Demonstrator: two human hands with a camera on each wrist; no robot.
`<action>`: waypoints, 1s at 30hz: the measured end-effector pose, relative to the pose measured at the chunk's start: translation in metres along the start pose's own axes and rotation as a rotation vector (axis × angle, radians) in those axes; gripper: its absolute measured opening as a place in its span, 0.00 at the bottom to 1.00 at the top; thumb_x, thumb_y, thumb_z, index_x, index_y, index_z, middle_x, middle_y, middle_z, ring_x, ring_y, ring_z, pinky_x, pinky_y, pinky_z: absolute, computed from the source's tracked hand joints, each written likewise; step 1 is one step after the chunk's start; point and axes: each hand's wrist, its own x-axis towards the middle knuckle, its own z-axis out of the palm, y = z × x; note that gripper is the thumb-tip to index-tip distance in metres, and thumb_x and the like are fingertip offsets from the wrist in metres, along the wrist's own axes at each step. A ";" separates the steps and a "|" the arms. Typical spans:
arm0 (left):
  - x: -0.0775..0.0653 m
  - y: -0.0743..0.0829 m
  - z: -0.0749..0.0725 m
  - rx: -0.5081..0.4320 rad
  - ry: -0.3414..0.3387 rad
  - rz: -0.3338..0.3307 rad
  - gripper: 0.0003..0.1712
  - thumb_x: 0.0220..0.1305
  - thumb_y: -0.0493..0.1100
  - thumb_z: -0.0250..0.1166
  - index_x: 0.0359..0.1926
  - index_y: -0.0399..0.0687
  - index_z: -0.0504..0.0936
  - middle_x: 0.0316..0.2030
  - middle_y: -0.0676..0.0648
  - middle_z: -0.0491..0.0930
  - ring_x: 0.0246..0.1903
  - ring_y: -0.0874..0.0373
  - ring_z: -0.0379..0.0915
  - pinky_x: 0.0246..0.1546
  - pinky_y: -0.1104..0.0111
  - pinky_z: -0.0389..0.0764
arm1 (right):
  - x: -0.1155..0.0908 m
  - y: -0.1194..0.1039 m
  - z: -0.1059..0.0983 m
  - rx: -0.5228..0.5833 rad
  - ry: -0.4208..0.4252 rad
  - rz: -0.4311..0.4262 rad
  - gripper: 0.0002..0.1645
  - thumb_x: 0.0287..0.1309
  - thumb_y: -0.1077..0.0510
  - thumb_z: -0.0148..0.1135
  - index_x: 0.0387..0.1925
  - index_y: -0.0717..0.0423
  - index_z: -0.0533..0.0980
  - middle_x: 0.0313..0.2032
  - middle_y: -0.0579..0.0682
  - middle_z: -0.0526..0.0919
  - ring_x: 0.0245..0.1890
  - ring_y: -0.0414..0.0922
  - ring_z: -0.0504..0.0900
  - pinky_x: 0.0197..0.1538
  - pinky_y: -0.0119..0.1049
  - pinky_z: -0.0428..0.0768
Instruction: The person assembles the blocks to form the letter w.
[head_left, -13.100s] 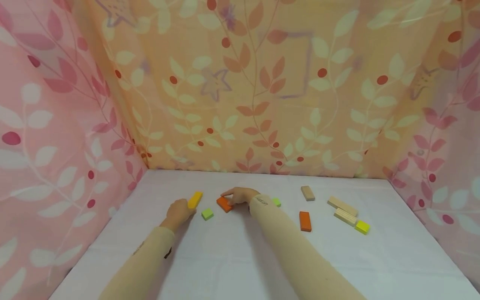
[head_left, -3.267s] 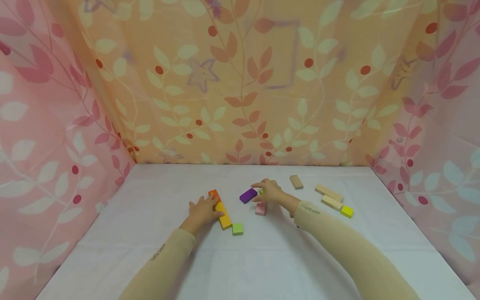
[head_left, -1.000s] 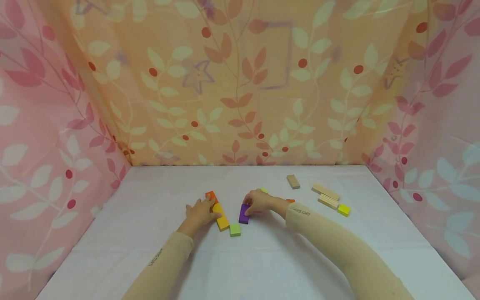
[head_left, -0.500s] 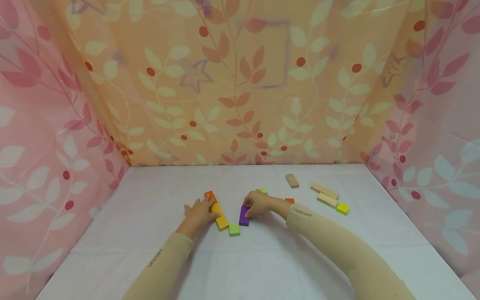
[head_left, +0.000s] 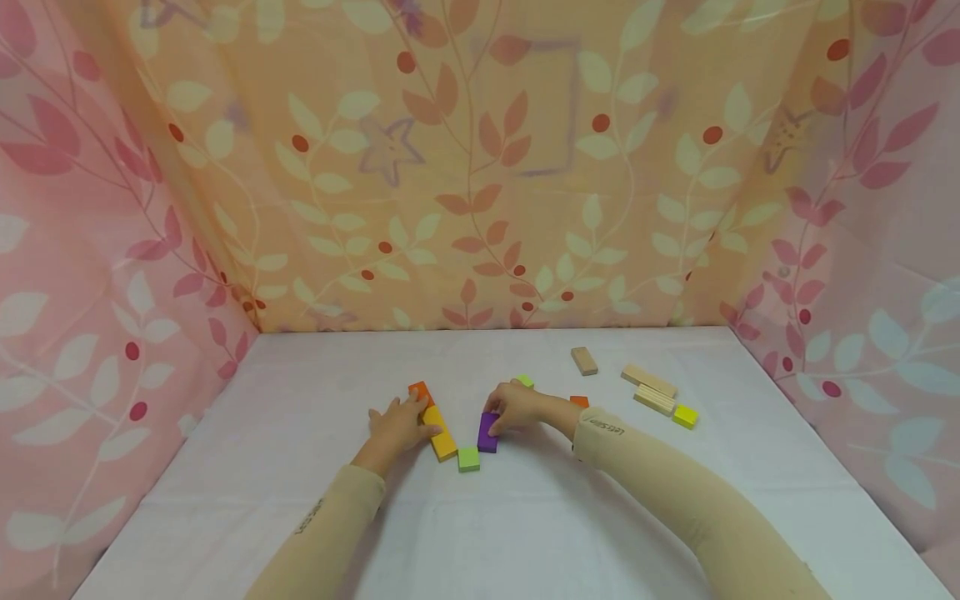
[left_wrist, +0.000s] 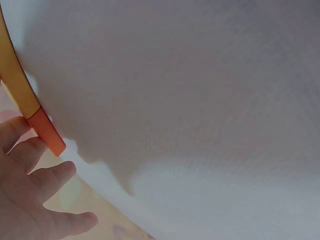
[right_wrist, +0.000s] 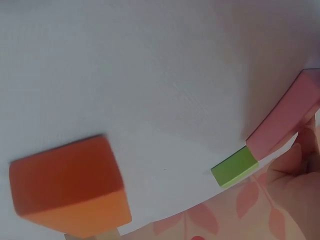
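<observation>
My left hand [head_left: 397,429] rests with spread fingers over a small orange block [head_left: 422,389] and a longer yellow block [head_left: 441,437], which lie end to end. In the left wrist view, the fingertips touch the orange block [left_wrist: 47,132] where it meets the yellow block [left_wrist: 15,75]. A purple block [head_left: 487,437] is pinched between the thumb and fingers of my right hand [head_left: 516,404]. It lies just right of a green block [head_left: 468,459] at the yellow block's near end. A pink block [right_wrist: 285,115] beside the right hand shows only in the right wrist view.
Behind the right hand, another green block [head_left: 525,381] peeks out. The right sleeve partly hides a red-orange block [head_left: 579,402]. Further right lie a plain wooden block [head_left: 584,361], a longer plank [head_left: 648,380], a ridged block [head_left: 655,400] and a bright yellow block [head_left: 686,417].
Since about three seconds ago, my right hand has turned the purple block and brought it nearer the front green block. Over the last second both hands have stayed nearly still.
</observation>
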 end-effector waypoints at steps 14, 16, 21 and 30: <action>0.002 -0.002 0.003 -0.013 -0.001 -0.012 0.40 0.63 0.56 0.65 0.70 0.42 0.66 0.71 0.38 0.57 0.69 0.33 0.50 0.62 0.31 0.42 | -0.021 0.037 -0.010 0.153 0.185 0.079 0.28 0.54 0.57 0.72 0.55 0.65 0.76 0.36 0.54 0.77 0.38 0.48 0.73 0.41 0.38 0.73; 0.001 -0.002 0.003 -0.011 0.001 -0.010 0.40 0.63 0.56 0.64 0.70 0.42 0.66 0.72 0.38 0.56 0.69 0.34 0.50 0.62 0.31 0.42 | -0.024 0.039 -0.008 0.159 0.168 0.113 0.30 0.53 0.56 0.73 0.56 0.65 0.75 0.34 0.53 0.76 0.35 0.46 0.71 0.37 0.36 0.71; 0.003 -0.004 0.004 -0.005 0.005 -0.004 0.41 0.62 0.57 0.65 0.70 0.42 0.66 0.72 0.38 0.56 0.69 0.33 0.50 0.62 0.31 0.43 | -0.028 0.039 -0.002 0.172 0.137 0.167 0.35 0.52 0.57 0.74 0.60 0.64 0.72 0.31 0.51 0.74 0.32 0.45 0.70 0.33 0.33 0.68; 0.004 -0.003 0.005 -0.007 0.000 -0.006 0.40 0.63 0.56 0.64 0.70 0.42 0.66 0.72 0.37 0.56 0.69 0.34 0.50 0.62 0.31 0.43 | -0.028 0.034 0.002 0.158 0.141 0.211 0.41 0.51 0.56 0.75 0.64 0.65 0.69 0.31 0.50 0.75 0.32 0.44 0.71 0.34 0.33 0.71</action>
